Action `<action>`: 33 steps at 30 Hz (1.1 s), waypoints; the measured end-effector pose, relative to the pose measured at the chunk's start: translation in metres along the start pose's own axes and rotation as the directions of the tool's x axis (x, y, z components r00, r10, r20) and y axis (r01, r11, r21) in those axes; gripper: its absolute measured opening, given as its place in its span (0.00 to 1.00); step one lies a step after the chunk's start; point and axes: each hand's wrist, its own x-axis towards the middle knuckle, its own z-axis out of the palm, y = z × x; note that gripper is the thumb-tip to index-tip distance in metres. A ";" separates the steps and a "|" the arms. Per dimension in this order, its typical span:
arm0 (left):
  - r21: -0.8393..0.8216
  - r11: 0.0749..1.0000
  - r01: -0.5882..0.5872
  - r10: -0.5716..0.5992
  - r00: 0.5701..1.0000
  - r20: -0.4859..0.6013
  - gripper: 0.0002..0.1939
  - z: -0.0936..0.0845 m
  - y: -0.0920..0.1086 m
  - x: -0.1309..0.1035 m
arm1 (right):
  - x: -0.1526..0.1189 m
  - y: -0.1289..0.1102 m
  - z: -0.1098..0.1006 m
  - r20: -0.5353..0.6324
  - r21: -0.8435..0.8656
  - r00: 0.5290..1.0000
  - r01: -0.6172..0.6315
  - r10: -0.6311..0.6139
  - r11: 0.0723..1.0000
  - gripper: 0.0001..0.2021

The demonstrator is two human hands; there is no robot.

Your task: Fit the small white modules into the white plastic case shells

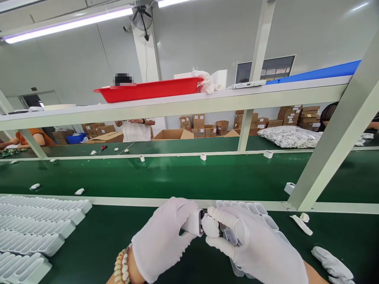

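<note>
Both of my hands wear white gloves and meet at the lower middle of the view. My left hand [166,236] grips a white boxy housing [193,223] between thumb and fingers. In my right hand [248,240] is a rounded white piece [211,225] with dark parts at its sides, pinched close against the housing's open end. Whether the two pieces are joined cannot be made out. Behind and under my right hand lies a white tray with rounded compartments [271,222], partly hidden by the hand.
Rows of white compartment trays [44,225] fill the left. Beyond the rail [124,201], small white parts lie on a green belt [171,177]. A slanted post [334,126] stands at right, near loose gloves [333,262]. A red tray [151,90] sits on the overhead shelf.
</note>
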 end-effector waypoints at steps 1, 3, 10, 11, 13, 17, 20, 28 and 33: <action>-0.001 1.000 0.003 -0.003 1.000 0.005 0.11 0.000 0.000 0.000 | 0.000 -0.001 0.000 0.012 0.000 1.000 -0.004 0.004 1.000 0.08; -0.001 1.000 0.012 -0.012 1.000 0.014 0.11 0.000 0.000 0.001 | 0.001 -0.002 0.000 0.018 0.010 1.000 0.004 -0.004 1.000 0.08; -0.005 0.998 0.060 -0.060 0.998 0.015 0.11 0.002 -0.002 0.000 | 0.004 -0.004 -0.001 0.036 -0.023 0.999 -0.008 0.009 1.000 0.10; -0.007 0.998 0.062 -0.062 0.998 0.022 0.11 0.002 -0.003 0.000 | 0.005 -0.004 -0.001 0.039 -0.031 0.999 -0.007 0.009 1.000 0.10; -0.007 0.998 0.065 -0.065 0.997 0.032 0.11 0.002 -0.003 0.000 | 0.005 -0.005 0.000 0.039 -0.044 0.999 -0.005 0.007 0.999 0.10; -0.006 0.998 0.060 -0.059 0.997 0.039 0.11 0.003 -0.003 -0.001 | 0.005 -0.007 0.000 0.032 -0.004 0.999 -0.022 0.022 1.000 0.10; -0.027 0.997 0.067 -0.066 0.997 0.024 0.10 0.006 -0.003 -0.002 | 0.007 -0.006 0.000 0.016 0.049 1.000 -0.026 0.025 0.998 0.12; -0.202 0.966 0.160 -0.166 0.986 -0.015 0.15 0.008 0.000 -0.001 | 0.005 -0.003 0.009 -0.237 -0.001 0.971 -0.021 0.020 1.000 0.13; -0.266 0.950 0.164 -0.188 0.980 -0.064 0.11 0.010 0.006 -0.001 | 0.004 -0.011 0.011 -0.107 -0.111 0.994 -0.015 0.003 0.994 0.13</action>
